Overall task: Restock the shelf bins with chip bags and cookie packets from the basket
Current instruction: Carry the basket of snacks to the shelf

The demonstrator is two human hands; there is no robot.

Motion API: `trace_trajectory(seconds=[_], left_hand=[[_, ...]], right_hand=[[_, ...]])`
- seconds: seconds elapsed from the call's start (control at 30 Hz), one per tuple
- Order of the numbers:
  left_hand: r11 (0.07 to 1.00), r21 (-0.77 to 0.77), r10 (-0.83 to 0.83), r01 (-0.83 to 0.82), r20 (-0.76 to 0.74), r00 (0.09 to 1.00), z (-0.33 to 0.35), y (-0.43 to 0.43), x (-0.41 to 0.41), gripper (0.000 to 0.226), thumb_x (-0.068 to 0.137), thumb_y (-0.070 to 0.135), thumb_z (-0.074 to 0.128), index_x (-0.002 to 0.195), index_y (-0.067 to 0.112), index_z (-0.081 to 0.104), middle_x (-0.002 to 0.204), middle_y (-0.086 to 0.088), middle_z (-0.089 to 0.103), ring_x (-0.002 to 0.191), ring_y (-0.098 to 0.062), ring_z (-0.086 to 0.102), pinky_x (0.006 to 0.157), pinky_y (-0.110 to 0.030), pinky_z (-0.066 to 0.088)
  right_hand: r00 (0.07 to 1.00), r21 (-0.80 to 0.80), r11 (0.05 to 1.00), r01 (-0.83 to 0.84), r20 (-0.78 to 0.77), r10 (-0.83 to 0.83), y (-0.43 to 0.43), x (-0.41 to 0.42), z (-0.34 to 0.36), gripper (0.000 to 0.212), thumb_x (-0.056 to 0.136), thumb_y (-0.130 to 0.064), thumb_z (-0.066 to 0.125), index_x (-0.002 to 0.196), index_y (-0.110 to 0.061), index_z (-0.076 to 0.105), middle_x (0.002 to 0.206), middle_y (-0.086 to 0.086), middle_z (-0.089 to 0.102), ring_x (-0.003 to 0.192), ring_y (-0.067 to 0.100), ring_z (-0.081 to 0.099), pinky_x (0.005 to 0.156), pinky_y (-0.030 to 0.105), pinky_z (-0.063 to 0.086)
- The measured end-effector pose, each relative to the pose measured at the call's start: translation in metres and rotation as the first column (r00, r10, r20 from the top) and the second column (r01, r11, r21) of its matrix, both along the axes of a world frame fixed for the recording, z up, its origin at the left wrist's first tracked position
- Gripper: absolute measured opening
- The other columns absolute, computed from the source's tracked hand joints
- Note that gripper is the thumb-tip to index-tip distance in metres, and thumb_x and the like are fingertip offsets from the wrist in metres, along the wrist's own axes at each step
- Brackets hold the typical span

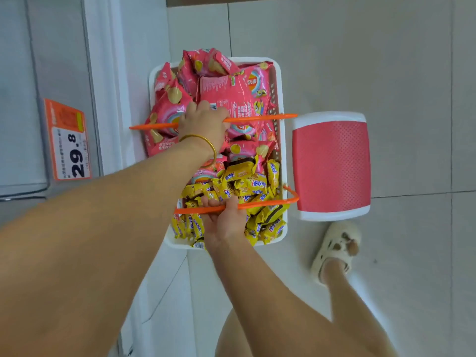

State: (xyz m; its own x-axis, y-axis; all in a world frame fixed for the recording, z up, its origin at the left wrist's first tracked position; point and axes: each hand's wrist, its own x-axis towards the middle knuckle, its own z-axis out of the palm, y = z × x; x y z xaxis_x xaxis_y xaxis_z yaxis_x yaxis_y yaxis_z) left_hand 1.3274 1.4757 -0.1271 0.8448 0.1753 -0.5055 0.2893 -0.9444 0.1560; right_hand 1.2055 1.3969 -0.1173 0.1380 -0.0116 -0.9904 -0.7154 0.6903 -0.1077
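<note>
A white basket (282, 104) hangs over the floor, full of pink chip bags (231, 94) at its far end and yellow cookie packets (247, 181) at its near end. It has two orange handles. My left hand (203, 122), a gold bangle on its wrist, grips the far orange handle (260, 117) above the chip bags. My right hand (226, 217) grips the near orange handle (265, 204) above the cookie packets.
A pink stool with a white rim (332, 166) stands on the grey tiled floor just right of the basket. A white shelf unit (108, 86) with an orange 29.8 price tag (68, 140) runs along the left. My slippered foot (334, 251) is at lower right.
</note>
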Motion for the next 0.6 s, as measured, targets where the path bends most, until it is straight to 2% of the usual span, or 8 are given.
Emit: trace_trajectory(seconds=[0.07, 0.13, 0.23, 0.27, 0.33, 0.43, 0.53, 0.6], left_hand=[[0.998, 0.032, 0.051, -0.052, 0.038, 0.998, 0.003, -0.003, 0.006, 0.027, 0.098, 0.028, 0.046, 0.119, 0.016, 0.058, 0.12, -0.016, 0.051, 0.117, -0.035, 0.039, 0.096, -0.044, 0.033], [0.985, 0.109, 0.125, -0.132, 0.073, 0.989, 0.009, -0.006, 0.014, 0.025, 0.096, 0.026, 0.05, 0.116, 0.016, 0.06, 0.119, -0.013, 0.055, 0.119, -0.034, 0.039, 0.098, -0.044, 0.033], [0.942, 0.262, 0.197, -0.211, 0.08, 0.977, 0.017, -0.014, 0.027, 0.025, 0.096, 0.022, 0.05, 0.117, 0.018, 0.061, 0.122, -0.011, 0.054, 0.123, -0.035, 0.037, 0.103, -0.045, 0.029], [0.931, 0.272, 0.235, -0.244, 0.065, 0.97, 0.019, -0.017, 0.03, 0.026, 0.096, 0.018, 0.048, 0.119, 0.017, 0.06, 0.124, -0.011, 0.052, 0.122, -0.035, 0.037, 0.101, -0.045, 0.032], [0.913, 0.202, 0.355, -0.354, 0.034, 0.934, 0.022, -0.024, 0.034, 0.029, 0.098, 0.012, 0.042, 0.123, 0.013, 0.057, 0.126, -0.015, 0.047, 0.118, -0.036, 0.043, 0.09, -0.045, 0.04], [0.851, 0.049, 0.522, -0.523, 0.019, 0.852, 0.022, -0.027, 0.028, 0.031, 0.097, 0.01, 0.037, 0.123, 0.008, 0.053, 0.127, -0.018, 0.043, 0.112, -0.038, 0.047, 0.081, -0.044, 0.041], [0.831, -0.089, 0.555, -0.549, 0.071, 0.829, 0.021, -0.026, 0.022, 0.034, 0.094, 0.007, 0.038, 0.126, 0.007, 0.05, 0.125, -0.018, 0.043, 0.114, -0.037, 0.048, 0.087, -0.044, 0.039], [0.793, -0.196, 0.599, -0.577, 0.077, 0.797, 0.019, -0.025, 0.019, 0.039, 0.093, 0.004, 0.04, 0.132, 0.008, 0.045, 0.128, -0.018, 0.043, 0.117, -0.036, 0.048, 0.094, -0.046, 0.04]], right_hand=[[0.977, 0.049, 0.983, -0.176, -0.113, 0.181, -0.009, -0.001, -0.002, 0.029, 0.102, -0.029, 0.04, 0.118, -0.006, 0.046, 0.083, 0.01, 0.056, 0.075, 0.023, 0.06, 0.074, 0.04, 0.054], [0.849, 0.197, 0.877, -0.439, -0.23, 0.476, -0.024, 0.003, 0.004, 0.043, 0.1, -0.041, 0.04, 0.126, -0.006, 0.047, 0.087, 0.011, 0.058, 0.074, 0.024, 0.061, 0.061, 0.039, 0.052], [0.473, 0.345, 0.492, -0.799, -0.144, 0.869, -0.057, 0.03, 0.027, 0.044, 0.102, -0.039, 0.032, 0.099, 0.0, 0.053, 0.077, 0.015, 0.06, 0.063, 0.026, 0.06, 0.058, 0.04, 0.052], [0.342, 0.276, 0.353, -0.894, -0.092, 0.935, -0.067, 0.045, 0.034, 0.038, 0.102, -0.031, 0.032, 0.088, -0.001, 0.052, 0.068, 0.013, 0.059, 0.058, 0.025, 0.059, 0.058, 0.039, 0.052], [0.169, -0.098, 0.168, -0.981, -0.003, 0.986, -0.082, 0.078, 0.04, 0.026, 0.098, -0.017, 0.036, 0.081, -0.004, 0.051, 0.061, 0.011, 0.06, 0.06, 0.027, 0.06, 0.064, 0.04, 0.055], [-0.076, -0.653, -0.034, -0.756, 0.036, 0.996, -0.076, 0.134, 0.042, 0.015, 0.092, -0.01, 0.035, 0.09, -0.011, 0.05, 0.093, 0.018, 0.062, 0.086, 0.036, 0.062, 0.08, 0.048, 0.052], [-0.339, -0.855, -0.203, -0.478, -0.034, 0.94, -0.047, 0.174, 0.045, 0.033, 0.089, -0.001, 0.038, 0.118, -0.008, 0.052, 0.121, 0.015, 0.052, 0.109, 0.032, 0.051, 0.088, 0.036, 0.039], [-0.548, -0.886, -0.411, -0.214, -0.239, 0.801, -0.025, 0.186, 0.042, 0.04, 0.089, -0.003, 0.041, 0.128, -0.01, 0.047, 0.131, 0.013, 0.045, 0.119, 0.032, 0.042, 0.095, 0.038, 0.032]])
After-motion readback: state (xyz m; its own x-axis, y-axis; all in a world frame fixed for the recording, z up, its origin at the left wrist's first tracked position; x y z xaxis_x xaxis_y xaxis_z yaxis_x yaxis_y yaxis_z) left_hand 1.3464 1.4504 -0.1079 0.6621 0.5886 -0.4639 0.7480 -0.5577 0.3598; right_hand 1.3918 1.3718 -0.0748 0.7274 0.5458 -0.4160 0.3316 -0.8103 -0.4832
